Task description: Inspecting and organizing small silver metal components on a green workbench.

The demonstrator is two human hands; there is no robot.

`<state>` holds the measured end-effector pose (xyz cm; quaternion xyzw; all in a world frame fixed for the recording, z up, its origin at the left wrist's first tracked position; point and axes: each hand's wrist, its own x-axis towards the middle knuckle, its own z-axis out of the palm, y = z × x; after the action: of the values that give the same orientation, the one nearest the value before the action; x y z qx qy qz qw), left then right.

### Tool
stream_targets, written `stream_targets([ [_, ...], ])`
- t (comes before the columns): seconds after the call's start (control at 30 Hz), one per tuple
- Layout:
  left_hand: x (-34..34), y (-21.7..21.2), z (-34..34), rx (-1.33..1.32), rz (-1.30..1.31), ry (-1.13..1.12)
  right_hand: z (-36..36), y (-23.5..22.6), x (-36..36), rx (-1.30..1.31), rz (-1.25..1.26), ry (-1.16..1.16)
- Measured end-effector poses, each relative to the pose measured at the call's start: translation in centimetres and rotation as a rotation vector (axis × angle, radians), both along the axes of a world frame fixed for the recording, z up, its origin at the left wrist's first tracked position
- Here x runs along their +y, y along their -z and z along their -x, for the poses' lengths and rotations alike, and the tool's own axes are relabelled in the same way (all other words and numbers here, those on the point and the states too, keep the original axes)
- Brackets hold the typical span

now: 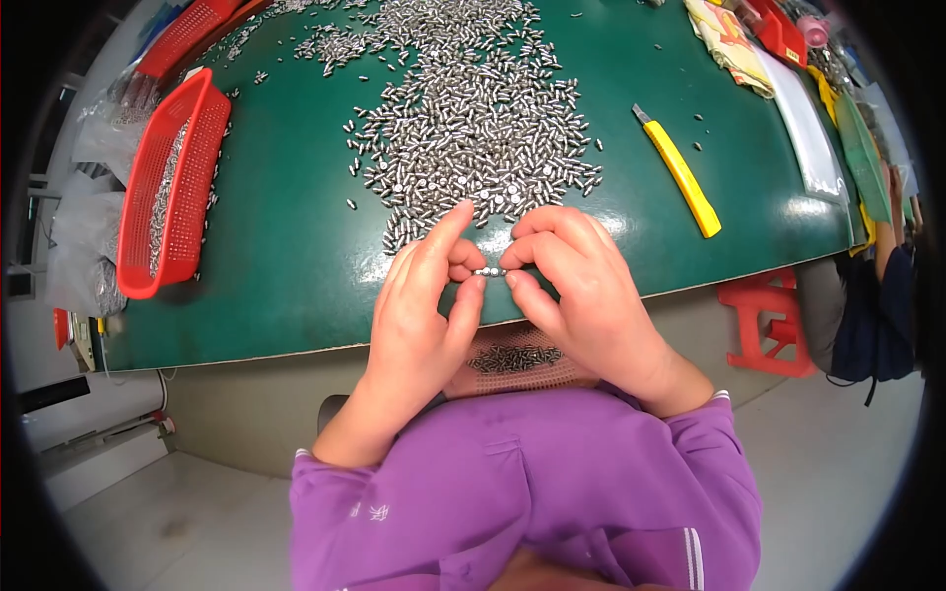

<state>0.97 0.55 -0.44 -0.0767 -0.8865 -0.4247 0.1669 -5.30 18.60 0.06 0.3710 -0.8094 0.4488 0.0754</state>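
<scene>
At centre frame, the left hand (419,300) and right hand (586,286) pinch a shiny, rounded metal piece (490,271) between fingertips, below a heap (483,128) of bullet-shaped metal bits.

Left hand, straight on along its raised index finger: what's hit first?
Likely the near edge of the pile of small metal pieces, just beyond the left hand's index fingertip; depth is unclear, so it might pass above them.
</scene>
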Motion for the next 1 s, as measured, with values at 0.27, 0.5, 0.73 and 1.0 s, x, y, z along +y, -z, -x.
stream_targets([
  [0.27, 0.2, 0.0, 0.2, -0.008, -0.009, 0.003, -0.1, 0.2, 0.1, -0.005, -0.002, 0.009],
  [0.5, 0.4, -0.3, 0.0, 0.003, -0.014, -0.003, -0.1, -0.1, 0.3, -0.022, 0.002, -0.013],
  [0.73, 0.8, -0.2, -0.2, -0.027, -0.006, 0.048, -0.1, 0.1, 0.7, -0.009, -0.013, -0.037],
  [1.0, 0.1, -2.9, -2.3, -0.238, -0.074, 0.286, 0.6, -1.7, 4.0, -0.036, -0.065, -0.223],
])
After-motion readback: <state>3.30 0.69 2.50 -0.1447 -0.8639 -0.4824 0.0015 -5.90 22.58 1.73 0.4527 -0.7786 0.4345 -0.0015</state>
